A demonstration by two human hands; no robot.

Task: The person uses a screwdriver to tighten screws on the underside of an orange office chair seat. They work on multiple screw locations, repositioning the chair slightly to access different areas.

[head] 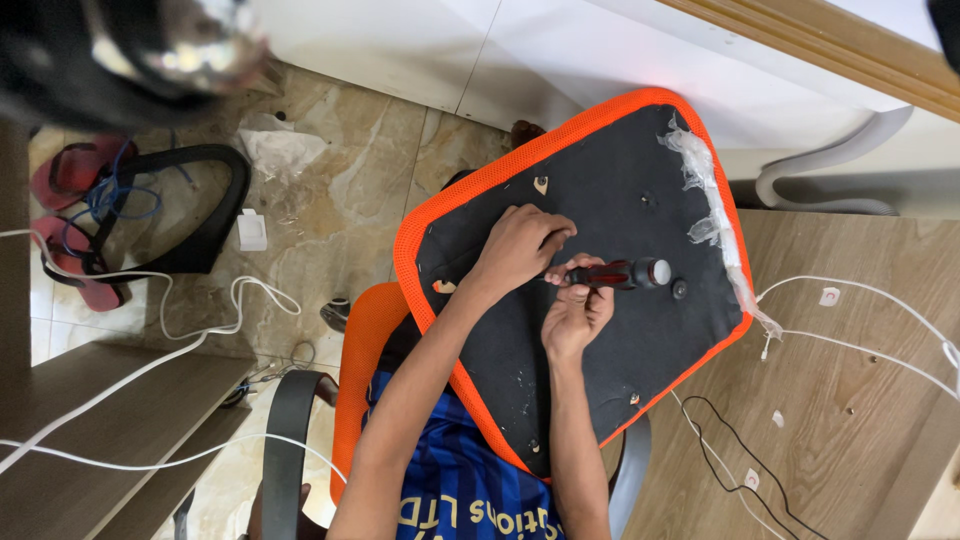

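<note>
An upturned chair seat (640,340), black underneath with an orange mesh rim, rests partly on a wooden table (850,380). My right hand (575,312) grips a screwdriver (615,273) with a red and black handle and a grey cap, lying flat over the seat and pointing left. My left hand (520,245) sits on the seat at the screwdriver's tip, fingers curled around the shaft. The tip itself is hidden under those fingers. Small screw holes and a round black fitting (680,289) show on the black board.
Torn clear plastic wrap (712,200) clings to the seat's right edge. White cables (880,300) and a black cable (735,450) lie on the table. On the tiled floor sit a black armrest (215,215), red sandals (70,170), a white plug (252,230) and a grey armrest (285,440).
</note>
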